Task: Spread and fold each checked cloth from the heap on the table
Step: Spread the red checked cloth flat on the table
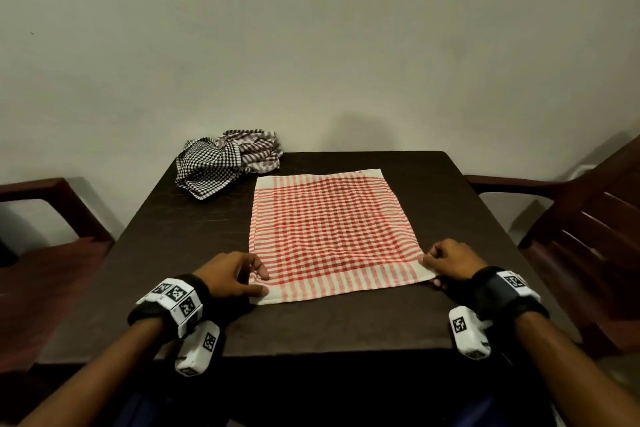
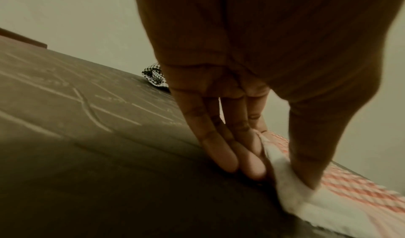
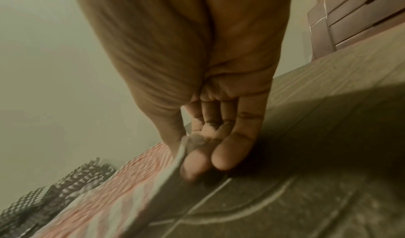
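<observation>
Head view: a red and white checked cloth (image 1: 330, 232) is lying flat on the dark square table (image 1: 194, 246). The left hand (image 1: 230, 276) is pinching the near left corner of this cloth, and the right hand (image 1: 450, 262) is pinching the near right corner. A heap of crumpled black, brown and white checked cloths (image 1: 227, 162) is sitting at the far left of the table, apart from the flat cloth. Dark red chairs are standing on both sides, one on the left (image 1: 45, 219) and one on the right (image 1: 588, 226).

Left wrist view: the left hand (image 2: 252, 68) is pointing down at the table. Its thumb is pressing on the white corner of the red cloth (image 2: 342, 200), with the fingers (image 2: 219, 146) right beside it on the table. A bit of the heap (image 2: 154, 76) is peeking out behind the hand.

Right wrist view: the right hand (image 3: 197, 68) is holding the cloth's corner edge (image 3: 122, 189) between thumb and fingers (image 3: 232, 148), and that edge is lifting a little. The heap (image 3: 54, 189) is showing blurry at the lower left.
</observation>
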